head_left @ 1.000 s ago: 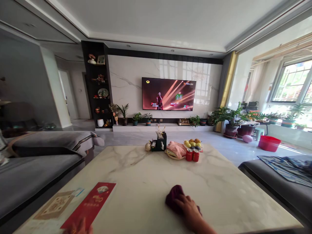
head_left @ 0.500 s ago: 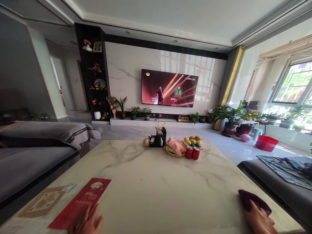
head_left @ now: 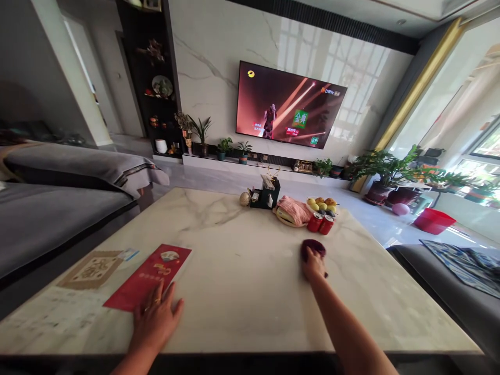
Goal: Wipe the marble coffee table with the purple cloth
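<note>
Right hand (head_left: 313, 266) clenched on the cloth (head_left: 314, 246), which pokes out ahead of the fingers on the table (head_left: 234, 312), just short of the cans (head_left: 321, 224); its long axis is hard to call under the hand. Left hand (head_left: 158, 315) grasps nothing, fingers spread over the right edge of the red card (head_left: 150, 276), long axis near-left to far-right, cloth well apart.

Two cans (head_left: 314, 223), one cloth (head_left: 315, 247)

Beyond the right hand (head_left: 313, 266), two red cans; under it, one purple cloth. At the left hand (head_left: 159, 312), one red envelope (head_left: 154, 270); left of it, one brown sheet (head_left: 91, 269). Far beyond both, one television (head_left: 289, 101).
</note>
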The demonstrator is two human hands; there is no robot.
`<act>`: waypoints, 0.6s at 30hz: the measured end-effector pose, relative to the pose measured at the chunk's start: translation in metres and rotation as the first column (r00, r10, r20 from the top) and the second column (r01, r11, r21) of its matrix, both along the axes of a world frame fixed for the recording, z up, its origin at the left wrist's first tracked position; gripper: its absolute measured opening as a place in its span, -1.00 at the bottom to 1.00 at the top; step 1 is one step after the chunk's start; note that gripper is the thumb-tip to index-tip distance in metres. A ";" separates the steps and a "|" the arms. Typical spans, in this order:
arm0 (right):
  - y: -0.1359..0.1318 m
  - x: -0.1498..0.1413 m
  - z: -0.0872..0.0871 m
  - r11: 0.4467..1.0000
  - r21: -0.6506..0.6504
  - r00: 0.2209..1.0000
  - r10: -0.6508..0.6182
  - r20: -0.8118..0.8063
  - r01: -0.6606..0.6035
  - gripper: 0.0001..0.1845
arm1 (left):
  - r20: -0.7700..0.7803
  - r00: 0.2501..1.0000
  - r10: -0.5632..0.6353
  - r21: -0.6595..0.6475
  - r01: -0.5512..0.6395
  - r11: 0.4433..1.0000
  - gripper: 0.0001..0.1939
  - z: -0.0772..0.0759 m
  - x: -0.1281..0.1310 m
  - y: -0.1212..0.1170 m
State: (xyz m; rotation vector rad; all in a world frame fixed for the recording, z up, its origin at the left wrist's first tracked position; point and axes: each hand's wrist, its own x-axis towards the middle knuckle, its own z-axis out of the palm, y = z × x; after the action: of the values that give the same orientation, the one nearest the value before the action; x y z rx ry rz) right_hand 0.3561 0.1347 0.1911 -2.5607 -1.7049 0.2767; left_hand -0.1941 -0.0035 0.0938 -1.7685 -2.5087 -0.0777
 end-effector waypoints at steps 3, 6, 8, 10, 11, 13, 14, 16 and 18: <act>0.010 -0.083 -0.001 0.979 -0.006 0.978 0.202 -0.049 -0.203 0.02 | 0.007 1.000 -0.009 0.002 0.009 1.000 -0.24 -0.008 -0.004 0.002; 0.004 -0.160 0.001 0.930 -0.003 0.928 0.366 -0.077 -0.367 0.04 | -0.005 1.000 -0.015 -0.009 0.015 1.000 -0.23 -0.009 -0.005 0.004; -0.009 -0.206 0.003 0.884 -0.008 0.880 0.465 -0.098 -0.468 0.05 | -0.017 1.000 -0.014 -0.010 0.014 1.000 -0.24 -0.005 -0.004 0.004; -0.028 -0.248 0.002 0.827 -0.022 0.822 0.555 -0.127 -0.562 0.08 | -0.019 1.000 -0.016 -0.010 0.016 1.000 -0.25 -0.002 -0.002 0.004; -0.040 -0.267 0.000 0.794 -0.030 0.789 0.598 -0.143 -0.608 0.09 | -0.015 1.000 -0.013 -0.001 0.013 1.000 -0.25 -0.002 -0.002 0.003; -0.067 -0.300 -0.008 0.710 -0.032 0.704 0.690 -0.168 -0.703 0.10 | -0.004 1.000 -0.025 0.049 0.025 0.998 -0.24 -0.004 -0.005 0.003; -0.082 -0.314 -0.014 0.659 -0.018 0.652 0.739 -0.172 -0.752 0.08 | 0.001 0.999 -0.043 0.079 0.043 0.996 -0.24 -0.006 -0.007 0.002; -0.110 -0.333 -0.027 0.552 0.030 0.541 0.826 -0.160 -0.834 0.03 | 0.000 0.998 -0.068 0.122 0.068 0.990 -0.23 -0.011 -0.013 0.002; -0.133 -0.340 -0.038 0.463 0.082 0.451 0.883 -0.127 -0.883 -0.04 | -0.006 0.997 -0.075 0.130 0.076 0.989 -0.24 -0.015 -0.018 0.003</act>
State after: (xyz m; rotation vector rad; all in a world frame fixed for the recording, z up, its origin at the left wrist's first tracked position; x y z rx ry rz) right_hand 0.0163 0.0014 0.1529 -1.2816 -2.7854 0.4704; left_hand -0.2124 -0.0001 0.0793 -1.8104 -2.3759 -0.2387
